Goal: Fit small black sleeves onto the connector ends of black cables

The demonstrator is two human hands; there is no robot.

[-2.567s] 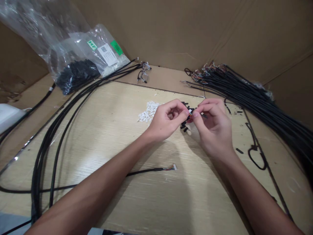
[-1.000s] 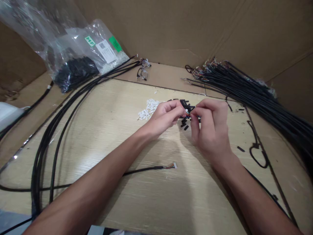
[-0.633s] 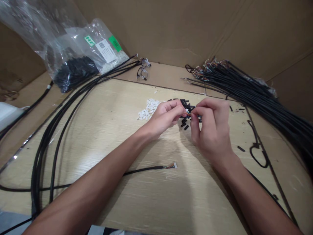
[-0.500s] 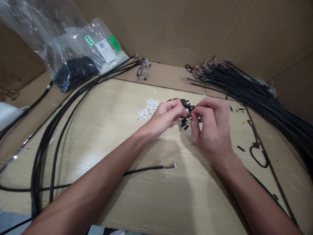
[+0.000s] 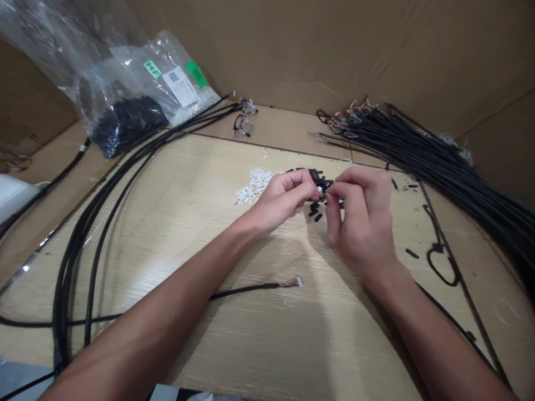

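Observation:
My left hand (image 5: 288, 192) is closed in a pinch on a small white connector (image 5: 320, 190), mostly hidden by the fingertips. Thin coloured wires (image 5: 321, 195) bridge the short gap to my right hand (image 5: 361, 214), whose thumb and forefinger are pressed together on them. Behind and below the fingers lies a pile of short black sleeves (image 5: 314, 207). White connectors (image 5: 256, 185) are heaped just left of my left hand. Nearer to me, a black cable (image 5: 246, 289) ends in coloured wires and a white connector (image 5: 299, 282), touched by neither hand.
Several looped black cables (image 5: 100, 223) run along the left side. Clear bags (image 5: 125, 111) of black and white parts stand at the back left, with glasses (image 5: 244, 120) beside them. A thick bundle of black cables (image 5: 434, 150) lies at the right, against cardboard walls (image 5: 284, 50).
Both hands stay at nearly the same place, still pinching. The coloured wires between the fingertips have shifted slightly, and the cable beside my right forearm has moved a little.

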